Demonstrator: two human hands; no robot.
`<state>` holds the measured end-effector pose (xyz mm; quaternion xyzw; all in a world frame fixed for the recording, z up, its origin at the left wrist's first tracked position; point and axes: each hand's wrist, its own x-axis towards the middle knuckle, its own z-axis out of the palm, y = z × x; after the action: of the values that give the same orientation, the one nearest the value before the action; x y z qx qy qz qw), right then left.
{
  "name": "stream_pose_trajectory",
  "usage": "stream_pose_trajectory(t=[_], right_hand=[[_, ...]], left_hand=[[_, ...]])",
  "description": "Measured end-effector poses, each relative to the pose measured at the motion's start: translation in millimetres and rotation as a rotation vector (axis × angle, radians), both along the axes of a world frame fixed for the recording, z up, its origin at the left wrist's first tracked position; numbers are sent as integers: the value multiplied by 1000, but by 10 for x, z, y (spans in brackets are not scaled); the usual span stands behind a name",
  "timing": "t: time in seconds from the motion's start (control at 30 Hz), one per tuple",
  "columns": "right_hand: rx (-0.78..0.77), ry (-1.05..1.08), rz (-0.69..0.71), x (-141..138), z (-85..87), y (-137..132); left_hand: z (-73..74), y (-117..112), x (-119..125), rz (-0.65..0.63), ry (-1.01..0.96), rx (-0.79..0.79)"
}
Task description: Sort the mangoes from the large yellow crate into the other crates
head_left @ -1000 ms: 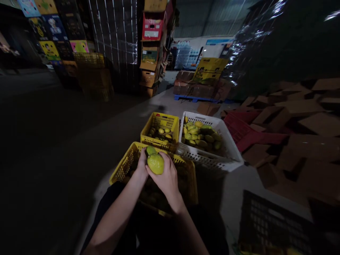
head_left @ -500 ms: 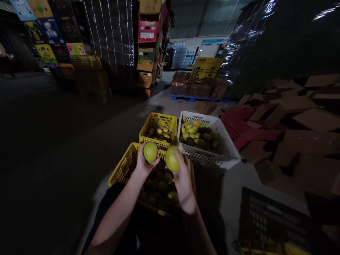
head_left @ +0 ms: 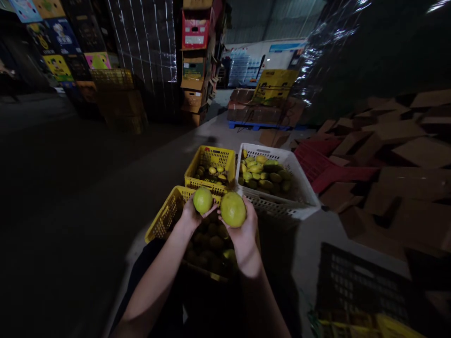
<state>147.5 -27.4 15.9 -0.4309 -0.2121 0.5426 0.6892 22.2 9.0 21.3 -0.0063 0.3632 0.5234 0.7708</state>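
A yellow-green lemon (head_left: pixel 203 200) rests in my left hand (head_left: pixel 190 215), whose fingers curl around it from below. My right hand (head_left: pixel 247 230) cups a second, larger-looking lemon (head_left: pixel 233 210), with the palm turned up. Both hands are side by side above the near yellow crate (head_left: pixel 160 220), which holds many similar fruits in deep shadow. Behind them, another yellow crate (head_left: pixel 190 180) has several lemons on its bottom. To the right of it, a white crate (head_left: pixel 303 199) carries a heap of yellow-green fruits (head_left: pixel 262 172).
Flattened cardboard boxes (head_left: pixel 408 188) and a red crate (head_left: pixel 317 169) lie to the right. A dark crate (head_left: pixel 359 281) sits at lower right. Stacked cartons (head_left: pixel 193 70) and a blue pallet (head_left: pixel 257 125) stand at the back. The left floor is dark.
My right hand has turned its lemon over, and the thumb no longer lies across the front. The left hand has shifted slightly right, still with its lemon.
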Motion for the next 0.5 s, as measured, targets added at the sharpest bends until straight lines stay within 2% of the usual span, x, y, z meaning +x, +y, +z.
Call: stream_pose_trajectory(t=[0.1,0.17,0.3,0.5], right_hand=[[-147,148,107,3,55,23],[-134,167,136,10,64,2],[-97,187,80,10,59,-42],[-47,109,202,-13,7,2]], left_hand=[[-35,1,2,-33,-9,10],[-27,-8,-2,14,-4,41],[27,-20,-32,92,-21,70],[63,-42,-50,-49,-63,96]])
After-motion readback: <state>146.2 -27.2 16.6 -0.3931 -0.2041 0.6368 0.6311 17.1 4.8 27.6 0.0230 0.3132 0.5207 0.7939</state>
